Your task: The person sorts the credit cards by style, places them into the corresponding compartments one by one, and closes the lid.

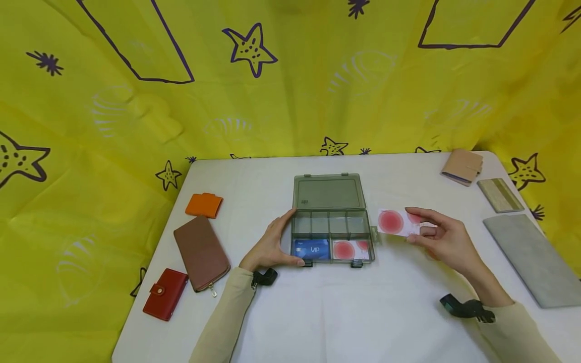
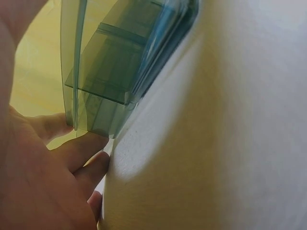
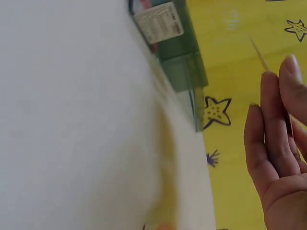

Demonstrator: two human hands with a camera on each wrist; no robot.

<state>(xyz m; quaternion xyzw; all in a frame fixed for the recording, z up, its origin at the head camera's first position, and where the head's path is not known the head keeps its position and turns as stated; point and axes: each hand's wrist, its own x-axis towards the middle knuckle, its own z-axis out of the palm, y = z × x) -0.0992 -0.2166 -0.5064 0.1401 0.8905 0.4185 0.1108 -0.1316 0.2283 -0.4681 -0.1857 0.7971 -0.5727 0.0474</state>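
Note:
A translucent grey-green plastic compartment box lies on the table with its lid folded back. In its front compartments are a blue VIP card and a white card with pink-red circles. My left hand grips the box's left side, thumb at the front corner and fingers farther back. The left wrist view shows those fingers against the clear wall. Right of the box, my right hand pinches another white card with pink-red circles above the table. That card appears edge-on in the right wrist view.
On the left lie an orange card holder, a brown zip wallet and a red snap wallet. Along the right edge are a tan wallet, a grey-and-tan flat case and a long grey one. Yellow patterned cloth hangs behind.

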